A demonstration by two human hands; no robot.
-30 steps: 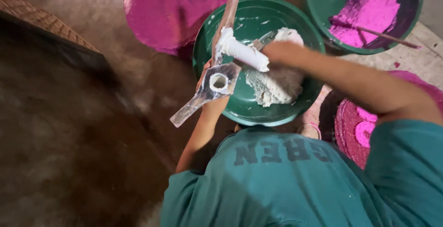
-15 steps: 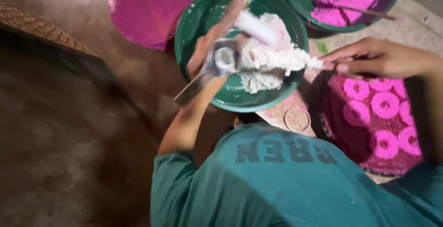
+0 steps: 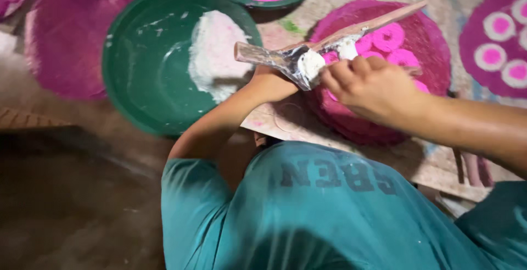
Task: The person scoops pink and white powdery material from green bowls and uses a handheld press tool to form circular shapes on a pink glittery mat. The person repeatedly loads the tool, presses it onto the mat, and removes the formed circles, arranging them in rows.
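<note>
While both hands (image 3: 329, 80) grip the wooden tool (image 3: 324, 45), green bowl (image 3: 143, 67) rim just left

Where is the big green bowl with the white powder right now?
In the head view the big green bowl sits on the ground at upper left, beside the left hand holding a wooden-handled metal tool, between two magenta powder circles.

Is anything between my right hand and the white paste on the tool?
Nothing visible. The right hand has its fingers already on the white paste sitting on the long wooden-handled tool, which the left hand supports from below.
</note>
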